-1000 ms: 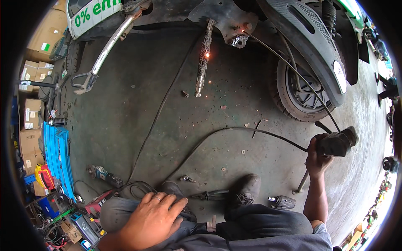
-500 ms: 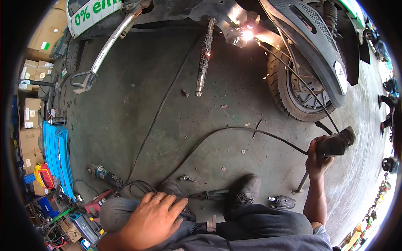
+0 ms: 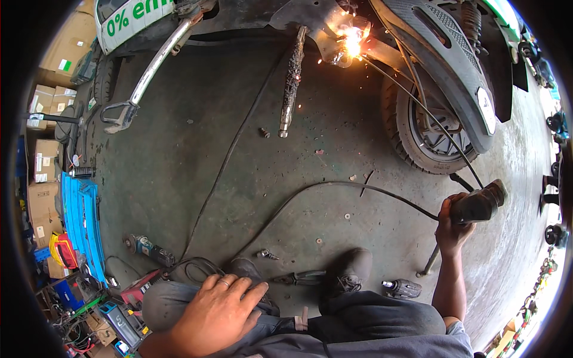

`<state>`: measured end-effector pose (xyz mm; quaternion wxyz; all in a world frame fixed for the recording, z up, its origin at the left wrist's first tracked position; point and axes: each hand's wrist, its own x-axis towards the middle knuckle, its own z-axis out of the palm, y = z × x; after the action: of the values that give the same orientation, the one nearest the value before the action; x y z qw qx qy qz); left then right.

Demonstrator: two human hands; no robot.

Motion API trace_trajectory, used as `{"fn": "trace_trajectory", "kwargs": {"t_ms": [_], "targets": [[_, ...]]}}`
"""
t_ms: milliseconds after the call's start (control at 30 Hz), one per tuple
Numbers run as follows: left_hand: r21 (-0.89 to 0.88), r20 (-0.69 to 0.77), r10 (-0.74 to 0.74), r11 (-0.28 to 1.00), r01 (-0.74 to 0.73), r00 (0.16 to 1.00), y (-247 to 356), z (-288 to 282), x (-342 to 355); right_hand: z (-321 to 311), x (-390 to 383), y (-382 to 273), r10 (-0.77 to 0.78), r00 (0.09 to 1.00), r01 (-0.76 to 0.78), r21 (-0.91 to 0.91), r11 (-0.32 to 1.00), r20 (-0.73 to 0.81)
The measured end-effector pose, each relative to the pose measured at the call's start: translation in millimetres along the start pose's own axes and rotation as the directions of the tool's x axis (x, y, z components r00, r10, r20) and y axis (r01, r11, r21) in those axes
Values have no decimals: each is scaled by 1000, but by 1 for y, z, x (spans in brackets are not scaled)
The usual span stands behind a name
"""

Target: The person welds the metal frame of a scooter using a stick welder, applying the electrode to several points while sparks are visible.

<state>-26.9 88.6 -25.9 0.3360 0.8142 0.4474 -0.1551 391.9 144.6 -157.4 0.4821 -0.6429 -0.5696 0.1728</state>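
My right hand [image 3: 452, 230] is closed round a black welding electrode holder [image 3: 476, 207] at the right. From it a long thin welding rod [image 3: 440, 126] runs up past the wheel to a scooter's underside. At its far end a bright arc [image 3: 353, 46] burns on a metal bracket [image 3: 325, 45] and throws sparks; the glare hides the joint. My left hand [image 3: 221, 310], with a ring on one finger, lies on my left knee, fingers spread and nothing in them. A rough, blackened metal bar [image 3: 292, 77] hangs beside the bracket.
A scooter wheel [image 3: 427, 134] stands right of the arc, a side stand [image 3: 149, 77] to the left. The holder's cable [image 3: 310, 186] crosses the floor. Near my feet lie an angle grinder [image 3: 152, 250], a hammer [image 3: 428, 262] and a dark tool [image 3: 403, 289]. Cardboard boxes [image 3: 45, 203] line the left.
The arc's glow has grown larger and more orange, and the sparks fall in different places. Both hands and the electrode holder stay where they were.
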Motion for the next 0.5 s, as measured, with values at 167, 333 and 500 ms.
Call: {"fn": "trace_trajectory", "kwargs": {"t_ms": [167, 333, 500], "targets": [[2, 2, -5, 1000, 5, 1000, 0, 0, -1, -1, 1, 2, 14, 999, -12, -40, 999, 43], [2, 9, -5, 1000, 5, 1000, 0, -1, 0, -4, 1, 8, -57, 997, 60, -61, 996, 53], [-9, 5, -7, 1000, 7, 1000, 0, -1, -1, -6, 1, 11, -103, 991, 112, -104, 988, 84]]}}
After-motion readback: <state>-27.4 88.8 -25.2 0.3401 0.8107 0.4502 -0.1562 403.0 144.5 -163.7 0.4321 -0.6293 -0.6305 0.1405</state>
